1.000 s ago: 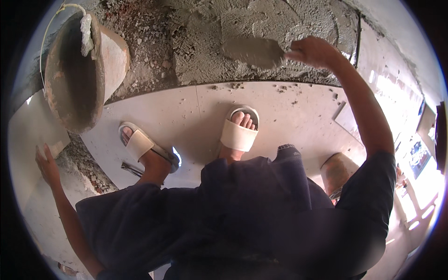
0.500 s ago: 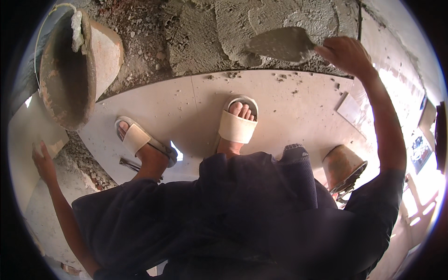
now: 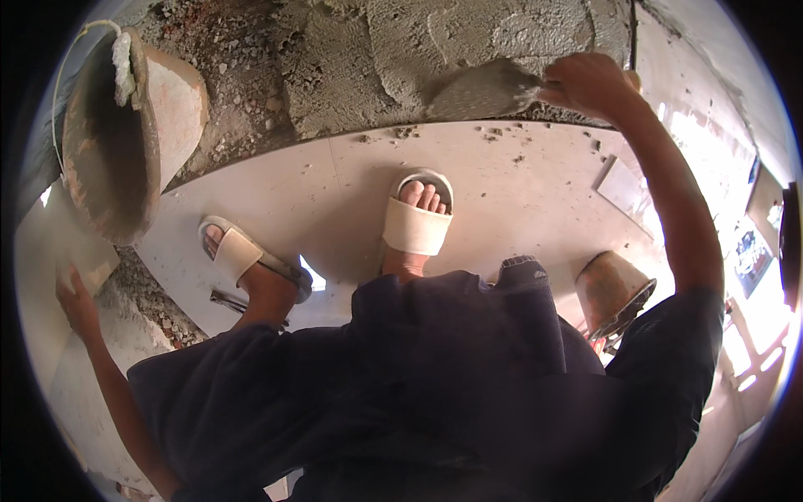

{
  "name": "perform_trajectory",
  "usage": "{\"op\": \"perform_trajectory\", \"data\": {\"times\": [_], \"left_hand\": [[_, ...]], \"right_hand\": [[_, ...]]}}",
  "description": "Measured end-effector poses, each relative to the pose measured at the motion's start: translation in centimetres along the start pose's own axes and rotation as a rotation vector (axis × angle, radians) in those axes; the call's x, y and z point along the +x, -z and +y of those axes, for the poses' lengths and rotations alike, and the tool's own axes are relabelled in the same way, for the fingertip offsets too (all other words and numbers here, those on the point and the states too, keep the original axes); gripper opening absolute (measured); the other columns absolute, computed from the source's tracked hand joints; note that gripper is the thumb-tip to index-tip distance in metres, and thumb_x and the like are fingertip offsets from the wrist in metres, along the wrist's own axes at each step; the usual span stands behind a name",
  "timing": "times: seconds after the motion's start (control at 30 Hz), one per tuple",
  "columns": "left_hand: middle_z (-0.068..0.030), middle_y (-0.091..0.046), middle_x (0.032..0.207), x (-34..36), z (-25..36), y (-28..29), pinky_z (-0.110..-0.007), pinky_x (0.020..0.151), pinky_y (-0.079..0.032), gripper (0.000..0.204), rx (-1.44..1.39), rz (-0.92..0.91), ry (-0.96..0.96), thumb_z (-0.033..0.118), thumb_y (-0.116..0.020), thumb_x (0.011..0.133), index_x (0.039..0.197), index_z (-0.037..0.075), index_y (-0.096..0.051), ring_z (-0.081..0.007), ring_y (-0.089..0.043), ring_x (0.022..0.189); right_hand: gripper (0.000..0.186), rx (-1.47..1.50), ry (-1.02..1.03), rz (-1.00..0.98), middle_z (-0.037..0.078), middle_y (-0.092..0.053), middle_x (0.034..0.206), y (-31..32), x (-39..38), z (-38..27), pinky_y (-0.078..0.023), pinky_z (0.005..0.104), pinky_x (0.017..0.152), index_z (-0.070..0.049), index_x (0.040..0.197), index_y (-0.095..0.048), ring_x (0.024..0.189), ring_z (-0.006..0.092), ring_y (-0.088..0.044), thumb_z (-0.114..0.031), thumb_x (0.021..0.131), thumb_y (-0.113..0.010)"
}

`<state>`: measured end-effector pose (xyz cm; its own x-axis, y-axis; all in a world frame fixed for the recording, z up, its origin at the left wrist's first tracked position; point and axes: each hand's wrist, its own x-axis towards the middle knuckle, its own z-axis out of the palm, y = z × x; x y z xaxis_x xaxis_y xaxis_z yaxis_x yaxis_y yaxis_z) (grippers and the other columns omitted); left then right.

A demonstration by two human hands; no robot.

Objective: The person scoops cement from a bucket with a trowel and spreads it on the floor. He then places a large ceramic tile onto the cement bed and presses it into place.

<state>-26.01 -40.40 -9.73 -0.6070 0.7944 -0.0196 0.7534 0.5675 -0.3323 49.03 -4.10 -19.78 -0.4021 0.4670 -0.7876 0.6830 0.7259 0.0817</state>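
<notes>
My right hand (image 3: 587, 84) grips a trowel by its handle, fingers wrapped round it. The trowel's grey blade (image 3: 485, 90), smeared with mortar, lies low over the front edge of the wet mortar bed (image 3: 335, 67). Ridges and smoothed patches mark the bed's surface. Far to the left, my left hand (image 3: 78, 305) is open, fingers stretched out against a pale slab (image 3: 50, 251); whether it bears weight there I cannot tell.
A mortar-crusted bucket (image 3: 180, 113) lies tipped at the left beside rubble (image 3: 238, 84). Pale floor tiles (image 3: 335, 184) with mortar crumbs lie under my sandalled feet. A smaller bucket (image 3: 609, 289), a tile offcut (image 3: 623, 188) and a dark metal tool (image 3: 230, 301) are near me.
My right hand and the trowel have shifted slightly left, the blade tilting a little toward the bed's front edge. My left hand stays by the slab. The whole view has shifted slightly.
</notes>
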Motion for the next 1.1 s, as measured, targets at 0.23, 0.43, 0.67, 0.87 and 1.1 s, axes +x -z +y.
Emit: {"op": "perform_trajectory", "data": {"times": [0.23,0.43,0.67,0.87,1.1], "left_hand": [[-0.0192,-0.039,0.143,1.5,0.0,-0.6,-0.045,0.107,-0.032,0.072,0.03,-0.015,0.029,0.06,-0.038,0.093,0.142,0.008,-0.038,-0.0347,-0.039,0.132],[-0.0202,-0.04,0.142,2.9,1.3,-0.8,-0.043,0.108,-0.031,0.072,0.029,-0.006,-0.013,0.059,-0.039,0.093,0.141,0.005,-0.038,-0.0352,-0.038,0.132],[-0.0201,-0.042,0.142,2.9,0.9,-0.6,-0.042,0.109,-0.03,0.071,0.022,-0.035,-0.017,0.057,-0.039,0.094,0.142,0.004,-0.038,-0.035,-0.038,0.132],[-0.0194,-0.04,0.143,1.8,0.8,-0.4,-0.043,0.109,-0.029,0.071,0.046,-0.039,-0.069,0.059,-0.037,0.094,0.142,0.006,-0.038,-0.0345,-0.038,0.133],[-0.0192,-0.038,0.145,4.0,0.9,-1.0,-0.044,0.109,-0.029,0.076,0.083,-0.056,-0.028,0.062,-0.036,0.093,0.142,0.005,-0.037,-0.0345,-0.036,0.133]], "right_hand": [[0.037,0.091,-0.043,0.18,0.008,-0.062,0.068,-5.5,-6.9,9.9,-0.05,0.0409,0.07,-0.01,0.082,-0.068,0.068,0.0251,-0.063,-0.047,0.087,-0.06],[0.045,0.389,-0.13,0.138,0.011,-0.057,0.058,-1.8,-2.0,7.8,-0.048,0.0409,0.059,-0.004,0.074,-0.066,0.056,0.0209,-0.056,-0.046,0.086,-0.061],[0.044,0.132,-0.08,0.077,0.012,-0.059,0.064,-5.3,-1.2,7.0,-0.05,0.0413,0.064,-0.004,0.074,-0.065,0.058,0.0272,-0.058,-0.046,0.086,-0.06],[0.045,0.196,-0.254,0.092,0.011,-0.065,0.074,-5.8,-5.6,10.4,-0.052,0.0421,0.075,-0.007,0.081,-0.07,0.072,0.0267,-0.065,-0.05,0.083,-0.057],[0.041,0.177,-0.157,0.151,0.013,-0.062,0.067,-6.6,-5.0,10.4,-0.048,0.043,0.066,-0.005,0.072,-0.064,0.064,0.0302,-0.06,-0.044,0.083,-0.059]]}}
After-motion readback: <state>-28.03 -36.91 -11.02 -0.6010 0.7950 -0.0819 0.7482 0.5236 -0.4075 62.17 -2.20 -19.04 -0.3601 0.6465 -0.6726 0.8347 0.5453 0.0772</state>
